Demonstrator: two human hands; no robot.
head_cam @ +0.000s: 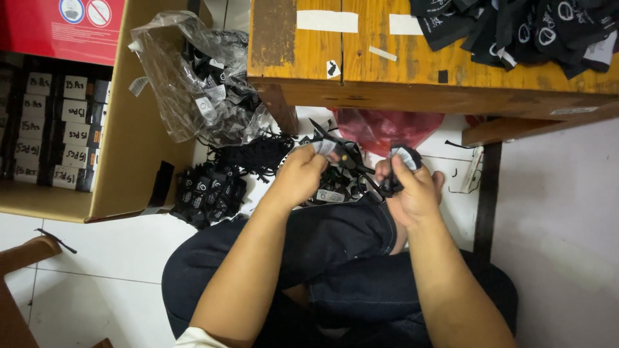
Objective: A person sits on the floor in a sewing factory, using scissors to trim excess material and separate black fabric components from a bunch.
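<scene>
My left hand [298, 175] pinches a small white tag [324, 147] and is closed around the handle end of black scissors [338, 149] that point up and left. Over to the right, my right hand [412, 187] grips a small black fabric piece with a white label [405, 156] and black cord hanging below it. Both hands hover above my lap in dark trousers [348, 245]. Between them, on the floor, lie more black tagged pieces [332, 193].
A wooden table [387, 58] with black labelled pieces [522, 26] on top stands ahead. A clear plastic bag of black items [200, 84], a heap of black cords [255, 154], bundled black tags [206, 190] and an open cardboard box [129, 161] of stacked packets are left. A red bag [387, 129] lies under the table.
</scene>
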